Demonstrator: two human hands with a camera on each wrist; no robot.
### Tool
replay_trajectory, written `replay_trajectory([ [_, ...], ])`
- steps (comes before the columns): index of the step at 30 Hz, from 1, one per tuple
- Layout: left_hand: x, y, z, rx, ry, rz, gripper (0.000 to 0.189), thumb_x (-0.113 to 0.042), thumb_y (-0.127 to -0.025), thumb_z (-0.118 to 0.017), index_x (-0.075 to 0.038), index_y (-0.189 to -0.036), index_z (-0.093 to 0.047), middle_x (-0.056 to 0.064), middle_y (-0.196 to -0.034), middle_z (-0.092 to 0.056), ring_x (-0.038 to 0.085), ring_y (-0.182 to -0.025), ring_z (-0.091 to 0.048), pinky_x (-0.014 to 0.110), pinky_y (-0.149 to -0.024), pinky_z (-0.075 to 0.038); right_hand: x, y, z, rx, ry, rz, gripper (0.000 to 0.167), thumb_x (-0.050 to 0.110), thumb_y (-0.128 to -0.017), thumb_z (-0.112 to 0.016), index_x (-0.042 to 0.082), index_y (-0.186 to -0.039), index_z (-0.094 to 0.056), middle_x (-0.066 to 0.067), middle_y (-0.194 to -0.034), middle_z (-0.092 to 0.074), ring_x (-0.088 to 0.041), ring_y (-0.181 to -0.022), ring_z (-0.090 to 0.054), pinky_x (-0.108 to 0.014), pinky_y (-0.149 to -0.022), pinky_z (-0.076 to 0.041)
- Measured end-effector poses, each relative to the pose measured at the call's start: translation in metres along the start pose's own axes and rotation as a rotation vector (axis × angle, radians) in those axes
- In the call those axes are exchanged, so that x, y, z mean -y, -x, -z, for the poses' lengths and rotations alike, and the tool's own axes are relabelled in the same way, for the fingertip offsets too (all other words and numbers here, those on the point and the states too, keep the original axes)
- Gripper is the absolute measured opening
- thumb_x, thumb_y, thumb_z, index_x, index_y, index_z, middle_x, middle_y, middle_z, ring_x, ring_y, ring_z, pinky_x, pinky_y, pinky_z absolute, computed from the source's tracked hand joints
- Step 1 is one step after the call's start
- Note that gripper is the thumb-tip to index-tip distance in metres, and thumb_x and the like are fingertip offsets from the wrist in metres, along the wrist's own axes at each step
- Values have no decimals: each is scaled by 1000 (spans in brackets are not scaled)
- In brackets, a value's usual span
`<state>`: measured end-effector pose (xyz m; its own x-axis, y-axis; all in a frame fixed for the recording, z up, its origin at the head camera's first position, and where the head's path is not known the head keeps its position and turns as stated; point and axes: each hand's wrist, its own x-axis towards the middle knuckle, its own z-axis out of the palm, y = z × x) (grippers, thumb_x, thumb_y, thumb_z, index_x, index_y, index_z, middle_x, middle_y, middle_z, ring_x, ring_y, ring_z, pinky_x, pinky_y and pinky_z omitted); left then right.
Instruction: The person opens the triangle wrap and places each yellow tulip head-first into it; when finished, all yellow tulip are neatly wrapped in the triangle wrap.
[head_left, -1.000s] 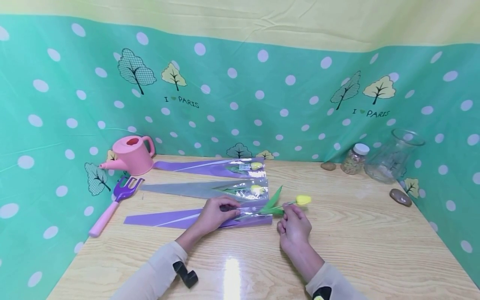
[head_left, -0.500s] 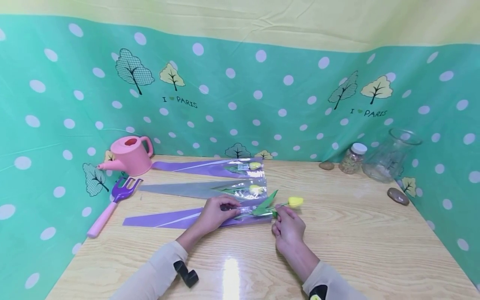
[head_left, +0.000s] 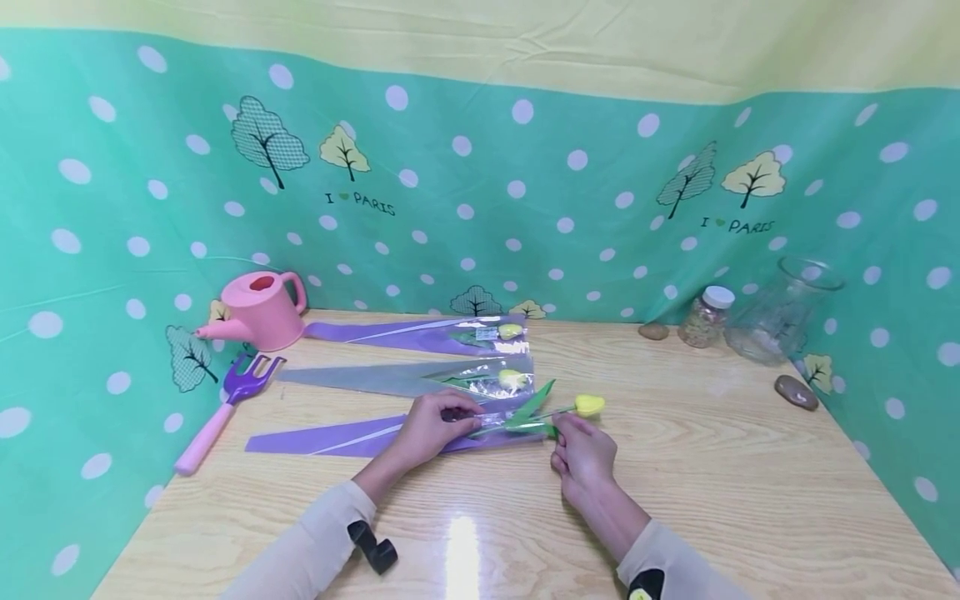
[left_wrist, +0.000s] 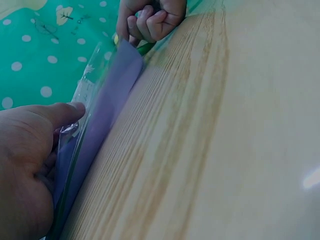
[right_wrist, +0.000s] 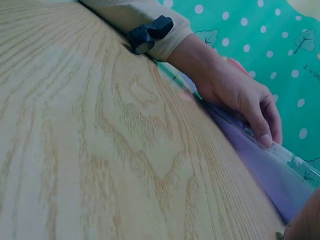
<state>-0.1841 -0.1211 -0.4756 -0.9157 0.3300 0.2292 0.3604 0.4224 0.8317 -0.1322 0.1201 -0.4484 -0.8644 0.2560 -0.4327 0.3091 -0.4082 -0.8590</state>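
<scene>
The nearest purple flower sleeve (head_left: 322, 437), with a clear film front, lies flat on the table. My left hand (head_left: 431, 429) pinches the film near the sleeve's wide mouth; in the left wrist view, the thumb of this hand (left_wrist: 25, 160) lies over the clear film (left_wrist: 82, 95). A yellow tulip (head_left: 589, 405) with green leaves (head_left: 534, 402) lies with its stem inside the sleeve, its bloom sticking out to the right. My right hand (head_left: 587, 454) pinches the tulip just below the bloom, other fingers curled. In the right wrist view only a sliver of the right hand (right_wrist: 305, 220) shows.
Behind lie a grey sleeve (head_left: 360, 379) and another purple sleeve (head_left: 390, 335), each with a yellow tulip inside. A pink watering can (head_left: 270, 312) and a purple garden fork (head_left: 225, 417) are at left. Stones (head_left: 796, 392), a lidded jar (head_left: 705, 318) and a glass vase (head_left: 780, 317) stand right.
The right hand has moved left with the tulip, sliding its stem further into the sleeve; latterly the hand shifted slightly right while the bloom stayed put. The left hand kept its hold.
</scene>
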Motion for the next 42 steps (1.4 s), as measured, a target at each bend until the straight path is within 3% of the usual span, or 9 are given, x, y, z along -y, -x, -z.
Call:
replay_trajectory([
  [12, -1, 1, 2, 6, -12, 4, 16, -22, -88, -83, -23, -104, -82, -7, -110, -76, 13, -103, -70, 24, -90, -57, -3, 0, 0, -10, -7, 23, 16, 8, -95, -73, 5, -109, -66, 8, -67, -53, 0, -48, -37, -16, -44, -34],
  [19, -1, 2, 2, 6, -24, 24, 16, -20, -87, -84, -25, -102, -82, -8, -109, -76, 13, -106, -70, 27, -96, -56, -2, -1, 3, 1, -17, 29, 23, 10, -95, -73, 4, -117, -67, 8, -74, -57, 0, -51, -37, -15, -46, -34],
  [26, -1, 1, 0, 5, -13, 12, 15, -19, -88, -83, -24, -102, -82, -7, -108, -77, 12, -102, -70, 25, -92, -57, 26, -14, 28, 105, -27, 150, 8, 14, -97, -73, 12, -104, -69, 10, -76, -58, -1, -53, -40, -15, -49, -34],
  [30, -2, 1, 0, 9, -15, 23, 15, -20, -88, -83, -26, -102, -82, -9, -107, -77, 11, -102, -70, 25, -93, -56, 50, -33, 55, 192, 133, 267, 18, 16, -96, -75, 9, -111, -68, 11, -77, -59, -3, -57, -43, -17, -51, -37],
  [36, -3, 2, 1, 1, -29, 30, 15, -20, -87, -83, -26, -102, -82, -9, -108, -77, 12, -105, -70, 29, -99, -55, 75, -65, 94, 314, 559, 404, 42, 24, -97, -74, -2, -128, -63, 12, -92, -64, -1, -77, -56, -19, -65, -51],
  [39, -3, 2, 2, 1, -29, 31, 15, -20, -88, -83, -26, -101, -82, -9, -108, -77, 12, -106, -70, 29, -99, -55, 80, -76, 106, 389, 721, 449, 44, 22, -97, -74, -3, -130, -62, 4, -100, -68, -3, -85, -61, -21, -70, -54],
  [42, -2, 2, 1, 4, -27, 34, 15, -20, -88, -83, -27, -102, -82, -9, -109, -77, 12, -106, -70, 29, -100, -55, 80, -84, 112, 459, 825, 460, 43, 20, -94, -77, 0, -130, -64, -7, -105, -68, -7, -80, -60, -23, -64, -54],
])
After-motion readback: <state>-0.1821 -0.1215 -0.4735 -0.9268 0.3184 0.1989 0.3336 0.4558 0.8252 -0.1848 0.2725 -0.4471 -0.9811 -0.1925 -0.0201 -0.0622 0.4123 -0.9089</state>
